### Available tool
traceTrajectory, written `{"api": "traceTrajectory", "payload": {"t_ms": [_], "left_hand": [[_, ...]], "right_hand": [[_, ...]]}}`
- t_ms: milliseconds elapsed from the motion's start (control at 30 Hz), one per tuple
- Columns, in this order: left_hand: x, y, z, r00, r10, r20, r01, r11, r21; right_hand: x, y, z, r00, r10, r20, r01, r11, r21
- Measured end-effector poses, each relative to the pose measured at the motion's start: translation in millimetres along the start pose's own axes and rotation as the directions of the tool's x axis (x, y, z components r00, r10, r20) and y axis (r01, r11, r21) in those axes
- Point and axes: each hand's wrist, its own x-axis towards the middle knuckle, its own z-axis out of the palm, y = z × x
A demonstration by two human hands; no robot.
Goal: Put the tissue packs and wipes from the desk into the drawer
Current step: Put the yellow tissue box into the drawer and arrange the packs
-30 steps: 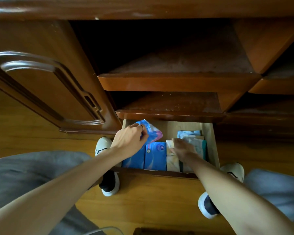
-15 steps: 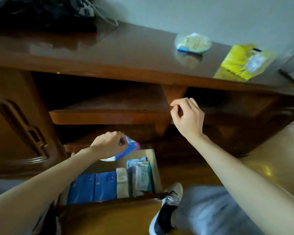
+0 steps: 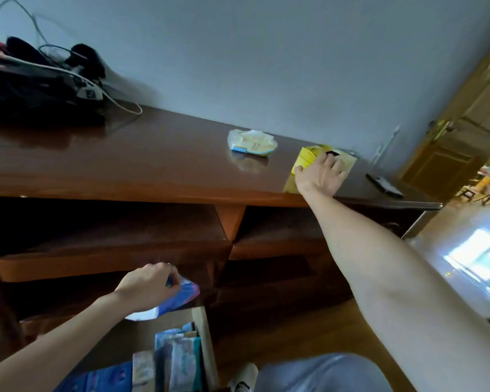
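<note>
My right hand [image 3: 321,174] lies on a yellow pack [image 3: 309,157] at the right of the dark wooden desk [image 3: 125,162], fingers wrapped over it. A clear pack with pale tissues and a blue edge [image 3: 251,144] sits on the desk to its left. My left hand [image 3: 150,287] holds a blue and purple pack [image 3: 181,295] above the open drawer [image 3: 203,335]. Several blue and pale packs [image 3: 176,357] stand packed in the drawer.
A black bag with cables [image 3: 40,89] lies at the desk's back left. A dark phone [image 3: 384,185] rests near the desk's right end. Open shelves [image 3: 111,250] run under the desktop. My knees and a shoe [image 3: 244,377] are beside the drawer. A wooden door [image 3: 464,131] stands at right.
My right hand left the drawer, rose past the shelf edge and landed on the yellow pack. My view swung up from the drawer to the desktop. My left hand kept the blue pack.
</note>
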Motion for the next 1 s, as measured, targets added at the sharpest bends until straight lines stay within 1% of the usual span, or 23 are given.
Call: {"api": "traceTrajectory", "payload": {"t_ms": [133,200,300,367,433,533,633,700,767,833,900,1000], "left_hand": [[12,5,6,1.000,0.014,0.017,-0.014,1.000,0.004],[16,7,7,1.000,0.021,0.021,-0.020,1.000,-0.010],[18,10,7,0.999,0.026,0.022,-0.025,0.999,-0.035],[19,10,8,0.999,0.034,0.025,-0.033,0.999,-0.031],[20,11,9,0.998,0.051,0.024,-0.051,0.998,-0.032],[22,11,11,0.997,0.070,0.016,-0.069,0.997,-0.047],[22,7,11,0.997,0.071,0.018,-0.070,0.996,-0.051],[19,5,11,0.998,0.065,0.024,-0.064,0.997,-0.048],[16,5,9,0.999,0.050,0.017,-0.049,0.998,-0.049],[11,5,6,0.999,0.037,0.005,-0.037,0.998,-0.055],[2,3,1,1.000,0.006,-0.017,-0.007,0.996,-0.085],[-13,-5,-8,0.997,-0.074,-0.034,0.067,0.982,-0.175]], "right_hand": [[20,0,6,0.995,-0.063,-0.073,0.045,0.974,-0.220],[24,-1,10,0.992,-0.084,-0.094,0.053,0.952,-0.301],[28,0,16,0.989,-0.108,-0.103,0.064,0.931,-0.360],[35,3,18,0.987,-0.108,-0.120,0.058,0.931,-0.360],[39,0,20,0.986,-0.069,-0.154,0.017,0.950,-0.313],[29,-13,18,0.978,0.028,-0.207,-0.068,0.980,-0.187],[14,-22,6,0.988,0.055,-0.144,-0.058,0.998,-0.015],[0,-24,-6,0.993,0.014,-0.117,0.001,0.992,0.125],[-26,-23,-17,0.977,-0.068,-0.202,0.104,0.979,0.175],[-62,-21,-25,0.937,-0.150,-0.315,0.220,0.955,0.200],[-101,-15,-32,0.893,-0.225,-0.390,0.344,0.899,0.269],[-155,0,-39,0.835,-0.325,-0.444,0.501,0.783,0.368]]}}
